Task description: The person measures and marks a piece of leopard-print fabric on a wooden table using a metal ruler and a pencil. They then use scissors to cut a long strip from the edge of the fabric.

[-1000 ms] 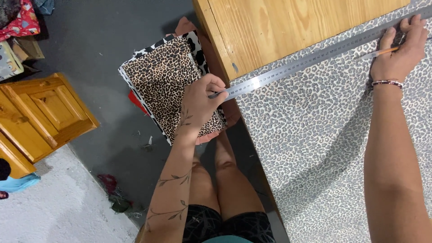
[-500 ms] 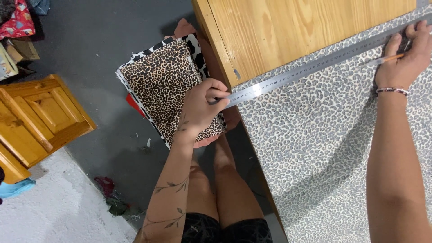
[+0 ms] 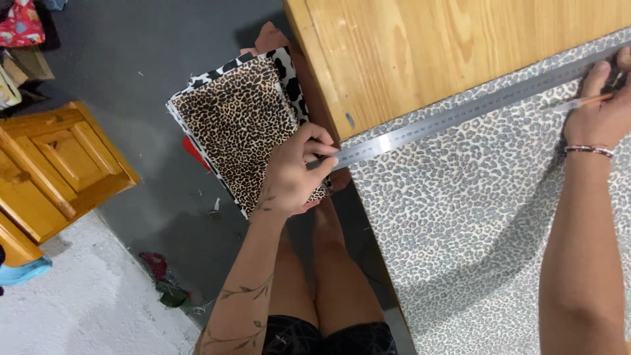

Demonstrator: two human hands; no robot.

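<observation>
The near end of the long steel ruler is pinched between the fingertips of the left hand, just off the edge of the table, while the far end is pressed down under the right hand, which is closed around a thin pencil laid against the ruler's edge. Compared with a second ago, the right hand is seen further along the ruler and nearer the frame's edge, and the left hand has been kept at the same end; the ruler is judged to have been settled into line so that a stroke can be drawn along it. Under the ruler and towards the person from both hands, grey leopard-print fabric is spread flat over the pale wooden table. Beneath the left hand a folded stack of brown leopard-print cloth is seen, apparently resting on the person's lap. Further out from the left hand, a dark grey floor, a yellow wooden cabinet door and scattered scraps are visible.
</observation>
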